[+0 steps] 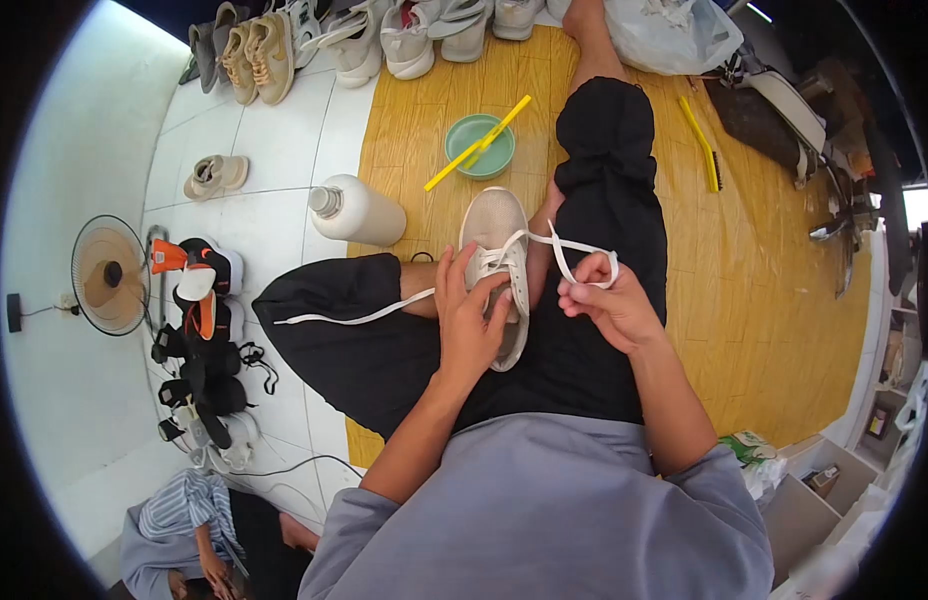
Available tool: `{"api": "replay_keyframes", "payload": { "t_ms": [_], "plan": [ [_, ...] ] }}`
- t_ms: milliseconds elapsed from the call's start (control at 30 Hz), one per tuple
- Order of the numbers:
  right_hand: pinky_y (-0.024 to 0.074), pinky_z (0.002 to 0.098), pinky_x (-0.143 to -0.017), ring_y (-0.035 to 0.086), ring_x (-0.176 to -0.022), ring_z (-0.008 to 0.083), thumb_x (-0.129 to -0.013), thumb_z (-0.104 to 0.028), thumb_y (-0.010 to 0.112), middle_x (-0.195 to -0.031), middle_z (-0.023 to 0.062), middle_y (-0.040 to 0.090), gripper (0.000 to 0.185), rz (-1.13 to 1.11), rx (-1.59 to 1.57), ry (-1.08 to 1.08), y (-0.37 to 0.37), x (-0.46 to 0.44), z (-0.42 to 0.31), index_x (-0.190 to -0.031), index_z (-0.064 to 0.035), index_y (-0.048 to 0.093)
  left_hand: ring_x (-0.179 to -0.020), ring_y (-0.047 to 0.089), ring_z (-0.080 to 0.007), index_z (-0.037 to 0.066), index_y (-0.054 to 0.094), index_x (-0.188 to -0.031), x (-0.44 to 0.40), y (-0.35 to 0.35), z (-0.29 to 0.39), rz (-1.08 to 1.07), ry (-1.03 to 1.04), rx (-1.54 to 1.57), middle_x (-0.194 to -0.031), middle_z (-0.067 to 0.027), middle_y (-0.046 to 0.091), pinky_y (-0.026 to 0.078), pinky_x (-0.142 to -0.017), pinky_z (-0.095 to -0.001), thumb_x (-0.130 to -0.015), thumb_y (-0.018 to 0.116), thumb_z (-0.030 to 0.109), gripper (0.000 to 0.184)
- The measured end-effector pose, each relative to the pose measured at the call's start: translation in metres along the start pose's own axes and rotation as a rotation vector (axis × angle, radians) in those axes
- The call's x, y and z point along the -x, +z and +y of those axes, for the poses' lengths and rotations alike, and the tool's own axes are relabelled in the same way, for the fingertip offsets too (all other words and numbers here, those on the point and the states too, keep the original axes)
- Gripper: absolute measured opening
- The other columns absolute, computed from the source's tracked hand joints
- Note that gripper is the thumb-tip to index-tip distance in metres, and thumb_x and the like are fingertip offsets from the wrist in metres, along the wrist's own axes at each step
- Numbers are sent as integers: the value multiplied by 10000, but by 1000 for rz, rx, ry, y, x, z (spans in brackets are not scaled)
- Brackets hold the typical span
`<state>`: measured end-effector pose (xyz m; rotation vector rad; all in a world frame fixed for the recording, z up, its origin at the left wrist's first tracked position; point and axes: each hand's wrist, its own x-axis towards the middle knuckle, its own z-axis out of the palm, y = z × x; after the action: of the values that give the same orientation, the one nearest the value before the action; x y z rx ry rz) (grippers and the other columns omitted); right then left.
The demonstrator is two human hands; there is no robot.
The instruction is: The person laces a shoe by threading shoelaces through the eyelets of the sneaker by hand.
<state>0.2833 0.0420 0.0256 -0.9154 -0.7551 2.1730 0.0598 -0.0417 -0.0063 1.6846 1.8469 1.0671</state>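
A beige canvas shoe [496, 214] lies across my lap with its toe pointing away from me. My left hand [469, 318] grips it from the left side, the fingers over the tongue and the foot opening. White shoelace [576, 244] runs from the upper eyelets to my right hand [614, 305], where thumb and fingers pinch it and a loop stands up around the fingertips. The lace's other end trails left over the black trouser leg. Part of the shoe's opening is hidden behind my left fingers.
Ahead are a green bowl [466, 135] with a yellow brush [504, 125] across it and a white bottle [374, 213]. Another yellow brush [700, 143] lies right. Shoes [272, 58] line the back; a fan [111, 275] stands left. Another person [189, 520] sits lower left.
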Motion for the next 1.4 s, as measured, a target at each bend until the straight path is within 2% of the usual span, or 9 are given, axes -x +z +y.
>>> {"api": "replay_keyframes", "payload": {
  "t_ms": [267,400,500,533,667,833,967,1167,1400],
  "plan": [
    [634,334,-825,766,-922,214,-1075,-75,594,-1024,151,771,141,112,225,-305,8,-21,17,-1176,7,650,-1529,324,-466,77,756,-1130,1,12,-12,19,26,60,-1547,-181,502,278,-1243,-569,-913,744,83,217],
    [634,335,-881,773,-1002,241,-1062,-86,614,-1105,206,773,301,86,60,-126,5,-29,20,-1326,55,647,-1519,341,-464,75,752,-1115,0,15,-14,25,22,74,-1530,-176,514,284,-1241,-567,-903,748,66,213],
    [634,336,-904,775,-1001,254,-1032,-76,672,-1085,197,778,242,59,110,-122,3,-32,10,-1234,57,686,-1515,347,-460,74,749,-1104,-1,14,-16,22,29,74,-1528,-173,517,288,-1240,-561,-897,751,57,209],
    [611,282,-757,744,-838,175,-993,-63,739,-902,111,748,98,100,114,-139,11,-30,6,-943,-16,668,-1515,348,-459,74,748,-1101,-2,14,-16,20,30,74,-1528,-172,517,289,-1240,-560,-894,752,54,207],
    [381,240,-539,488,-616,34,-981,-79,776,-686,-35,476,538,133,356,-327,2,-42,32,-766,-156,289,-1522,345,-447,68,741,-1101,-3,13,-15,12,31,80,-1534,-165,519,282,-1246,-550,-897,744,44,206],
    [530,249,-634,652,-709,109,-1046,-83,680,-805,34,670,100,133,178,-261,17,-37,24,-1017,-10,618,-1539,336,-428,66,742,-1116,-2,14,-18,16,21,103,-1547,-150,522,264,-1261,-532,-907,731,38,212],
    [611,279,-740,745,-844,171,-1069,-90,643,-996,116,779,308,116,291,-228,9,-41,37,-1345,46,661,-1528,345,-434,69,745,-1114,-2,15,-18,20,19,102,-1540,-155,521,275,-1254,-538,-907,741,44,209],
    [583,262,-732,727,-813,129,-1014,-81,721,-960,100,796,174,108,502,-253,4,-31,41,-1124,44,771,-1504,363,-442,79,756,-1104,-2,15,-18,33,29,107,-1522,-163,523,293,-1241,-550,-902,759,55,204],
    [554,291,-697,719,-767,113,-954,-62,757,-883,99,797,182,187,772,-334,13,-34,40,-1127,-5,761,-1500,367,-441,82,759,-1099,-2,15,-18,33,30,103,-1519,-159,526,296,-1240,-545,-900,763,54,201]
  ]
}}
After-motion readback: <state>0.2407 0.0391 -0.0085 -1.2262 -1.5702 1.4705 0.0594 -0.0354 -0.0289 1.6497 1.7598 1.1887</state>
